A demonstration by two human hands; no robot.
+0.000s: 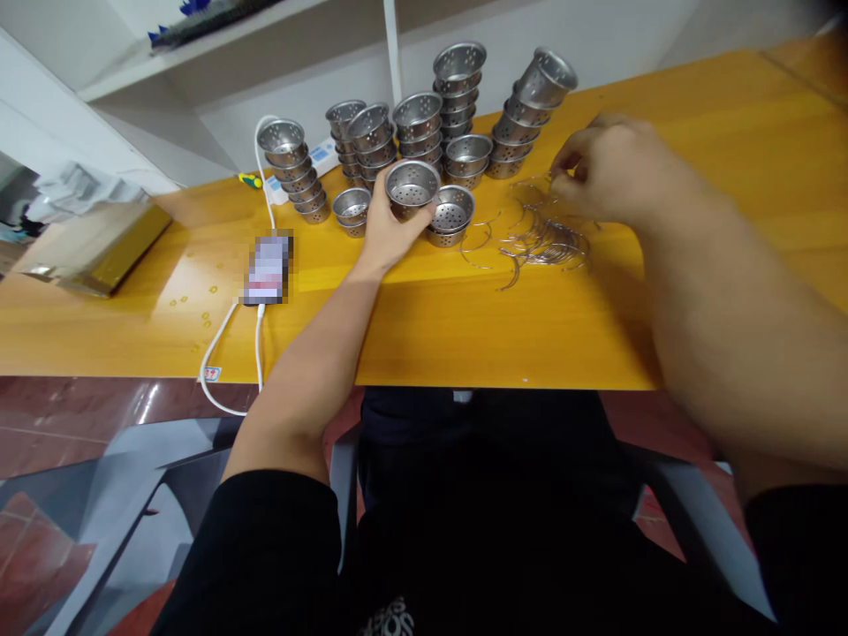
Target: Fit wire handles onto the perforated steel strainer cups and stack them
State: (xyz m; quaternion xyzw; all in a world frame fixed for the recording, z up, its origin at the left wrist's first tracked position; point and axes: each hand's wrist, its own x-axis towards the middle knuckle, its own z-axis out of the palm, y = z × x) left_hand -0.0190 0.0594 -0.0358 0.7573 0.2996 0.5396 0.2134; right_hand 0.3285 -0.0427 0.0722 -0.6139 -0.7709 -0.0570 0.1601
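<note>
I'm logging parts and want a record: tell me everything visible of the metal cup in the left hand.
The cup is round and open-topped, silvery and metal-looking, with a circular rim and small holes dotted over its inside. It sits roughly upright in the left hand, the thumb on its right side and fingers on its left, the opening showing to the camera. Stacked cups stand behind it. Whether it touches any neighbouring cup is unclear.

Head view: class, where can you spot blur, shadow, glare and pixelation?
In the head view, the right hand looks slightly blurred and a shadow darkens the table beside the right forearm; also in the head view, glare streaks the floor at left, and coarse pixels mask the phone.
</note>
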